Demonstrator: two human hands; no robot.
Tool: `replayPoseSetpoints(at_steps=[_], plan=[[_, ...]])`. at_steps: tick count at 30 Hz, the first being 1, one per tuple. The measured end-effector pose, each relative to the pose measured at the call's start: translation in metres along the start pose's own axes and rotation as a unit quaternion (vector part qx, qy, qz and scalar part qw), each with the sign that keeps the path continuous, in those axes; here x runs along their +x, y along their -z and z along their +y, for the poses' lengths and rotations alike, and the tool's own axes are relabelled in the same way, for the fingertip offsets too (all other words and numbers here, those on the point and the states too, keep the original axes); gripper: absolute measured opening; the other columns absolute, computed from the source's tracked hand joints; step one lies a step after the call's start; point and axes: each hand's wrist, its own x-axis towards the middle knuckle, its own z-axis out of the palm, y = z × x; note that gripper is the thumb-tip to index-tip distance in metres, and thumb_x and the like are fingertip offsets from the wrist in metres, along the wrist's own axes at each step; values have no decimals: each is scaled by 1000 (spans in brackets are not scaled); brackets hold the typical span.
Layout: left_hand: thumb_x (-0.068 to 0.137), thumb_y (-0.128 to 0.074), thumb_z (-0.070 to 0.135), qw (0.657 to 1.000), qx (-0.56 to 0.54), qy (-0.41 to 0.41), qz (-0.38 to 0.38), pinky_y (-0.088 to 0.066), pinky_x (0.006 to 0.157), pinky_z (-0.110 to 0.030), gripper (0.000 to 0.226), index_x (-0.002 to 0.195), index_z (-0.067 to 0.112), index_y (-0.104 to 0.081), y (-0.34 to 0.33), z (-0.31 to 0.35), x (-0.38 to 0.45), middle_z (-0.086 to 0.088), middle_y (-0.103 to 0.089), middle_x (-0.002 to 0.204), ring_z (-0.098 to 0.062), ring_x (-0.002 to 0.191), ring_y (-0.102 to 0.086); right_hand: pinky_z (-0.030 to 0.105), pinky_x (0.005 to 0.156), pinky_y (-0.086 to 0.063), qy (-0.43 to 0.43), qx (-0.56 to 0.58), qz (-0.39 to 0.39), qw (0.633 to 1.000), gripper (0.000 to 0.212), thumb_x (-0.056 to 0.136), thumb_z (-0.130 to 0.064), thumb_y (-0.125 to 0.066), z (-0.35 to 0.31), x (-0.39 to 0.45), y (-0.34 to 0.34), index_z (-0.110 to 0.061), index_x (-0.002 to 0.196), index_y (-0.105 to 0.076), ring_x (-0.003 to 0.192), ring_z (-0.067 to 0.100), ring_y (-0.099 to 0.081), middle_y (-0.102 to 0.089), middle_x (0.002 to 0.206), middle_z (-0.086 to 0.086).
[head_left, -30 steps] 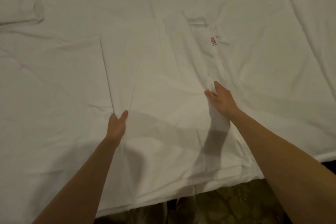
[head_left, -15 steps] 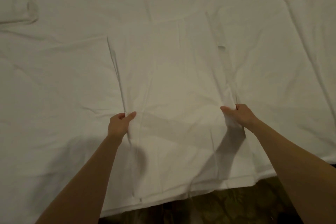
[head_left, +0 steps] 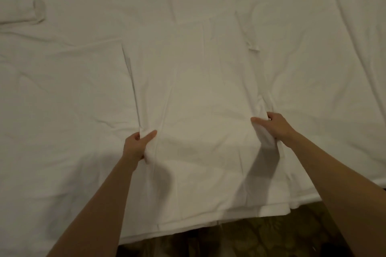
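Cloth [head_left: 198, 110], white and folded, lies flat at the near edge of the bed sheet [head_left: 62, 89]. The left hand [head_left: 135, 146] pinches its left edge and the right hand [head_left: 275, 125] its right edge, thumbs on top. A small tag [head_left: 253, 47] farther up the sheet shows no readable writing.

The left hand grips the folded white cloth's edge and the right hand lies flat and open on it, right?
Not flat: the head view shows the right hand pinching the cloth at its right edge between thumb and curled fingers. The left hand does grip the left edge.
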Motion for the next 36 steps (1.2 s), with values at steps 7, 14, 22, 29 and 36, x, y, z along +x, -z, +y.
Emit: replayPoseSetpoints(at_steps=[7,14,22,29,36], plan=[[82,-74,29,991,73,-21,-113,-55,60,-31,30,105,12,-65,11,1,-17,-6,-71,97,-21,85,-68,30,68,-41,101,29,117,988,21,92,-30,-62,-15,0,0,-9,93,-65,73,20,-57,-64,82,6],[81,-76,29,948,238,89,-192,-57,62,-25,23,89,11,-65,21,-13,-22,-5,-67,84,-13,69,-64,38,82,-45,-53,-138,94,985,39,87,-39,-65,3,1,2,-5,105,-64,95,34,-59,-65,107,19],[84,-73,17,995,73,-46,-59,-52,46,-17,17,88,4,-62,19,21,3,-11,-65,83,-20,67,-63,47,94,-40,142,-240,218,935,44,81,-13,-64,-101,13,-55,-12,123,-49,123,34,-41,-41,130,14],[84,-71,33,962,223,-124,-98,-55,73,-34,25,91,9,-69,18,4,8,-10,-70,83,-21,74,-63,36,88,-43,298,-269,5,916,37,89,-29,-58,-234,22,-171,-9,120,-53,110,27,-54,-54,124,10],[83,-69,28,955,213,-104,-177,-52,66,-34,21,72,18,-56,24,-19,-8,-5,-64,78,-18,66,-59,29,91,-39,222,-323,-95,915,28,91,-17,-54,-230,22,-248,-7,118,-57,116,29,-54,-60,121,14]])
